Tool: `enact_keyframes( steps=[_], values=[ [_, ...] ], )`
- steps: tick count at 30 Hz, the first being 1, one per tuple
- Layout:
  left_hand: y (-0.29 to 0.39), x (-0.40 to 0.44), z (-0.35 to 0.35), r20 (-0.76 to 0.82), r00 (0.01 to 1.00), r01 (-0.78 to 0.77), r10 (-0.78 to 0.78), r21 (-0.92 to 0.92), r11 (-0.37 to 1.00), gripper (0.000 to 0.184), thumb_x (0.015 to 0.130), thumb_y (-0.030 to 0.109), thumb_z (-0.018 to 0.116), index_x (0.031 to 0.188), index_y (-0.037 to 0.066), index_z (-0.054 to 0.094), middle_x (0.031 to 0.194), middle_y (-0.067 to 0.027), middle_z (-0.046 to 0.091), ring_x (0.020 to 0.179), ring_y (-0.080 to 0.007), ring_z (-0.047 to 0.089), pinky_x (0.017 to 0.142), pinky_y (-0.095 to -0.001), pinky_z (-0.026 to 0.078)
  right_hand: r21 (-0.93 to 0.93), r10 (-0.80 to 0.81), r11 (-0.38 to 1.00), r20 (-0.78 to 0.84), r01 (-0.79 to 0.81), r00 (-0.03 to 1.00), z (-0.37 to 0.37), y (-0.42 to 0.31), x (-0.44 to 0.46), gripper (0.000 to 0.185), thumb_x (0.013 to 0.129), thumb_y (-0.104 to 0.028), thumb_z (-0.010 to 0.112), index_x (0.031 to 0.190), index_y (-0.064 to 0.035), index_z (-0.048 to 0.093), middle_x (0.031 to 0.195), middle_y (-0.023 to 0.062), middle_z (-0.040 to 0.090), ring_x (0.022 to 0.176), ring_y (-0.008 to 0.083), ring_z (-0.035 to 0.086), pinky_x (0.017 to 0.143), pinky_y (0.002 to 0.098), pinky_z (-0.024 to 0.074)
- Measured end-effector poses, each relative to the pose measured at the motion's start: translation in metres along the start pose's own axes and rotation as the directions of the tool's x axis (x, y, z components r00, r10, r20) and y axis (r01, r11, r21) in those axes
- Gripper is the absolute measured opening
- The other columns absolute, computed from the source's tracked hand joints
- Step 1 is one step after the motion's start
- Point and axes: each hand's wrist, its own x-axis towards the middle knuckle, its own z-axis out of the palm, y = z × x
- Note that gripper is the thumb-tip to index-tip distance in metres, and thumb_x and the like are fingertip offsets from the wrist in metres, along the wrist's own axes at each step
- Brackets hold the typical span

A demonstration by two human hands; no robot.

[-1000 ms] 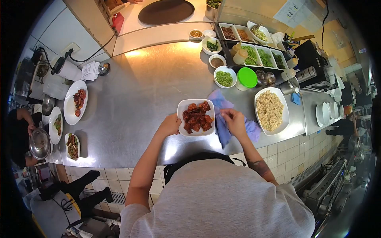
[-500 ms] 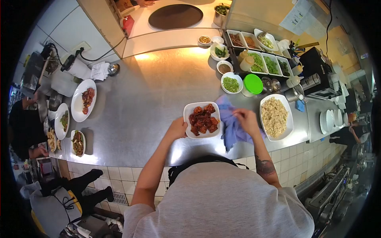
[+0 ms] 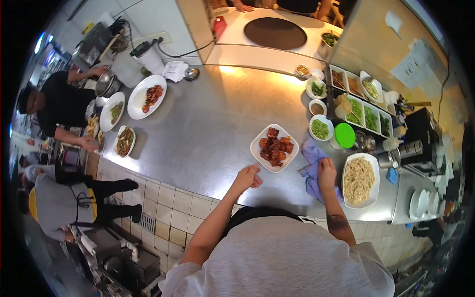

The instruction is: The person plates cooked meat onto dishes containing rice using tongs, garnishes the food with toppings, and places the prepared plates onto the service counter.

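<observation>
A squarish white bowl (image 3: 289,160) with glazed, dark red-brown chunks of food (image 3: 273,148) stands on the steel counter in front of me. My left hand (image 3: 247,179) is just below its near left edge, fingers loosely extended and holding nothing. To the right of the bowl lies a crumpled purple-blue cloth (image 3: 311,171). My right hand (image 3: 327,173) is on the cloth's right side, fingers closed on a fold of it; the fingertips are partly hidden. Right of that hand sits a white dish (image 3: 375,190) of fried rice (image 3: 358,180).
At left stand an oval plate (image 3: 136,106) and other filled dishes, beside a co-worker (image 3: 62,101) in black. A green-lidded tub (image 3: 344,135), a bowl of chopped greens (image 3: 320,128) and garnish trays (image 3: 368,116) line the right. A round dark tray (image 3: 275,33) lies beyond the counter.
My left hand has let go of the bowl and drawn slightly away from it. My right hand has come down onto the cloth. The view has turned left.
</observation>
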Motion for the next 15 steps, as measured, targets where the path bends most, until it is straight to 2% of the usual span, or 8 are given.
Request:
enact_keyframes(
  steps=[3, 5, 7, 8, 9, 11, 13, 15],
  values=[
    [-0.019, -0.008, -0.028, -0.094, 0.996, -0.009, 0.001, -0.082, 0.997, 0.044, 0.093, 0.039, 0.040, 0.107, -0.001, 0.053, 0.071, -0.0119, 0.062, 0.056, -0.0143, 0.058, 0.052, -0.0255, 0.048, 0.029, -0.023, 0.999, 0.074, 0.021, 0.997, -0.014, 0.022, 0.007, 0.012, 0.074, 0.003, 0.055, 0.084, -0.0026, 0.057, 0.082, 0.0156, 0.056, 0.080, 0.0345, 0.055, 0.071, 0.0402, 0.0449],
    [-0.020, -0.016, -0.057, -0.237, 0.970, -0.096, 0.047, -0.202, 0.975, 0.039, 0.093, 0.036, 0.042, 0.106, 0.001, 0.053, 0.075, -0.0113, 0.062, 0.058, -0.0138, 0.058, 0.054, -0.0254, 0.049, 0.058, -0.012, 0.998, 0.140, 0.004, 0.990, -0.017, 0.035, 0.006, 0.023, 0.072, 0.007, 0.049, 0.091, -0.0018, 0.059, 0.089, 0.0173, 0.057, 0.085, 0.0362, 0.055, 0.077, 0.0404, 0.0450],
    [-0.016, -0.014, -0.103, -0.382, 0.920, -0.199, 0.084, -0.274, 0.941, 0.033, 0.092, 0.031, 0.046, 0.109, 0.004, 0.050, 0.079, -0.0091, 0.060, 0.062, -0.0128, 0.058, 0.057, -0.0251, 0.049, 0.112, -0.113, 0.989, 0.145, 0.097, 0.983, -0.020, 0.038, 0.008, 0.032, 0.066, 0.010, 0.047, 0.095, 0.0003, 0.059, 0.092, 0.0189, 0.057, 0.086, 0.0362, 0.056, 0.079, 0.0390, 0.0453],
    [-0.013, -0.010, -0.133, -0.476, 0.875, -0.250, 0.084, -0.297, 0.922, 0.033, 0.092, 0.032, 0.046, 0.110, 0.004, 0.048, 0.080, -0.0092, 0.060, 0.064, -0.0136, 0.058, 0.058, -0.0257, 0.049, 0.171, -0.060, 0.985, 0.269, 0.013, 0.961, -0.032, 0.031, 0.011, 0.040, 0.064, 0.011, 0.048, 0.100, -0.0001, 0.059, 0.091, 0.0183, 0.057, 0.087, 0.0335, 0.057, 0.078, 0.0366, 0.0463],
    [-0.005, -0.003, -0.163, -0.558, 0.826, -0.302, 0.081, -0.315, 0.900, 0.034, 0.091, 0.033, 0.047, 0.111, 0.005, 0.046, 0.081, -0.0093, 0.060, 0.066, -0.0144, 0.059, 0.060, -0.0263, 0.049, 0.187, -0.039, 0.982, 0.336, -0.026, 0.941, -0.032, 0.040, 0.009, 0.046, 0.064, 0.010, 0.051, 0.109, 0.0020, 0.056, 0.099, 0.0186, 0.058, 0.092, 0.0300, 0.058, 0.083, 0.0338, 0.0458],
    [0.012, 0.013, -0.225, -0.685, 0.724, -0.423, 0.081, -0.349, 0.836, 0.036, 0.091, 0.033, 0.048, 0.113, 0.006, 0.043, 0.084, -0.0106, 0.060, 0.068, -0.0161, 0.059, 0.062, -0.0275, 0.050, 0.268, 0.133, 0.921, 0.465, -0.283, 0.875, -0.031, 0.050, 0.004, 0.051, 0.067, 0.008, 0.055, 0.117, 0.0037, 0.051, 0.107, 0.0195, 0.057, 0.097, 0.0284, 0.058, 0.087, 0.0336, 0.0448],
    [0.034, 0.029, -0.290, -0.775, 0.627, -0.554, 0.079, -0.372, 0.745, 0.036, 0.090, 0.033, 0.049, 0.113, 0.007, 0.039, 0.087, -0.0130, 0.060, 0.069, -0.0181, 0.060, 0.064, -0.0286, 0.050, 0.193, 0.163, 0.940, 0.468, -0.280, 0.869, -0.038, 0.037, 0.005, 0.054, 0.069, 0.006, 0.059, 0.121, 0.0047, 0.047, 0.113, 0.0204, 0.056, 0.102, 0.0285, 0.056, 0.089, 0.0344, 0.0433],
    [0.063, 0.041, -0.346, -0.790, 0.613, -0.600, 0.029, -0.441, 0.667, 0.045, 0.089, 0.029, 0.052, 0.122, 0.006, 0.031, 0.090, -0.0140, 0.057, 0.067, -0.0181, 0.059, 0.060, -0.0270, 0.049, 0.105, 0.233, 0.952, 0.364, -0.289, 0.902, -0.037, 0.018, 0.002, 0.050, 0.069, 0.004, 0.061, 0.118, 0.0041, 0.050, 0.114, 0.0205, 0.055, 0.107, 0.0315, 0.053, 0.093, 0.0366, 0.0410]
  ],
)
